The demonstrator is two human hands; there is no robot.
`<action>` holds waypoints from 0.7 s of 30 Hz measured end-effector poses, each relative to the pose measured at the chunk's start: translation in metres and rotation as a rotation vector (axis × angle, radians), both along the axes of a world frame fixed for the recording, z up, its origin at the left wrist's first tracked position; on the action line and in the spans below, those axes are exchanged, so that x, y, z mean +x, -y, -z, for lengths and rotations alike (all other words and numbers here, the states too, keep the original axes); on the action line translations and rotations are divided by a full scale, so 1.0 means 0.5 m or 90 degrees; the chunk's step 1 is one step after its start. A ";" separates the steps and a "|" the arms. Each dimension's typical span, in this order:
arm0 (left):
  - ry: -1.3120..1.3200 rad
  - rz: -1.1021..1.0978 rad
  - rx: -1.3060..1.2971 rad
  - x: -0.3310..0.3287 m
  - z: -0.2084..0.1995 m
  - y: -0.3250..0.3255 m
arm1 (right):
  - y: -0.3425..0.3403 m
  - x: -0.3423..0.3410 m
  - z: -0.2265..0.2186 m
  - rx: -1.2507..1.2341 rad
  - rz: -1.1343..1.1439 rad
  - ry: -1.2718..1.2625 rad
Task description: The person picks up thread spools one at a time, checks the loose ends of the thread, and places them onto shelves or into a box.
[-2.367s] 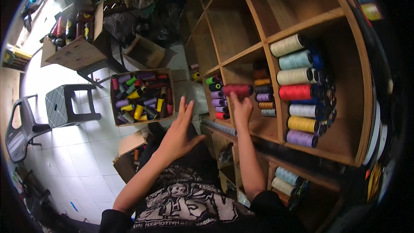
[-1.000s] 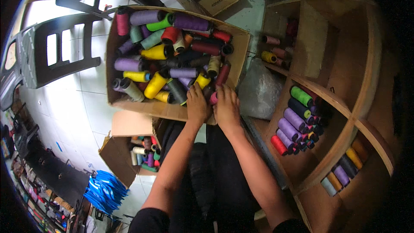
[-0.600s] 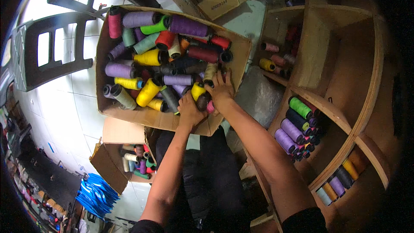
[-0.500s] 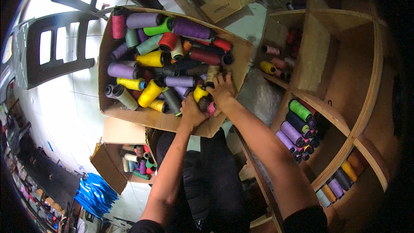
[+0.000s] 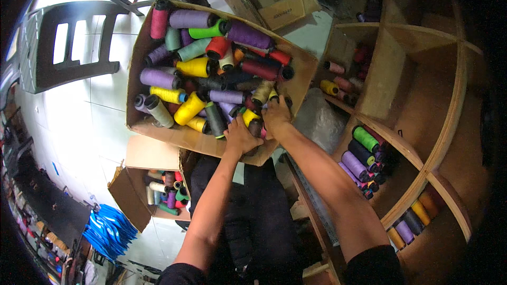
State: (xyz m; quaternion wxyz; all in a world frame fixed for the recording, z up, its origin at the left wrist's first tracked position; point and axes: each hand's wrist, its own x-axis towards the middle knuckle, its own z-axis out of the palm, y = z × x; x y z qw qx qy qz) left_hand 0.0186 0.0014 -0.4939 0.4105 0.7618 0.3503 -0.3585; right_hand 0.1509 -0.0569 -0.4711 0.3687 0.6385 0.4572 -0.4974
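A large open cardboard box [image 5: 174, 136] is filled with thread spools in purple, yellow, red, green and grey, lying at many angles. Both my hands reach into its near right corner. My left hand [image 5: 242, 137] is closed, fingers and thumb bent around a brown spool [image 5: 256, 127] beside a yellow spool [image 5: 250, 116]. Just right of it, my right hand [image 5: 277, 117] has its fingers curled down by a tan spool [image 5: 262, 93]; what lies under the palm is hidden. A dark grey spool [image 5: 215, 120] rests left of my left hand.
Wooden shelving [image 5: 417, 166] stands on the right, with stacked spools [image 5: 355, 164] in its compartments. A smaller cardboard box [image 5: 150, 153] of spools sits at the near left, beside a blue bundle [image 5: 108, 232]. A black chair [image 5: 45, 47] stands far left; clear plastic [image 5: 319, 119] lies by the shelves.
The whole view has shifted slightly, so the large box appears a little higher and farther right. My right hand's fingers have curled in more, and a yellow spool end now shows beyond them.
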 end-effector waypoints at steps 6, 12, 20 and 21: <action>0.012 -0.107 -0.041 -0.010 -0.040 -0.011 | 0.026 -0.004 -0.048 0.143 0.025 0.018; 0.105 -0.179 -0.051 -0.045 -0.102 -0.041 | 0.036 -0.008 -0.130 0.237 0.131 0.029; 0.202 -0.353 -0.258 -0.071 -0.109 -0.097 | 0.049 -0.016 -0.134 0.311 0.639 -0.197; 0.201 -0.424 -0.352 -0.079 -0.111 -0.105 | 0.044 -0.022 -0.137 0.348 0.717 -0.237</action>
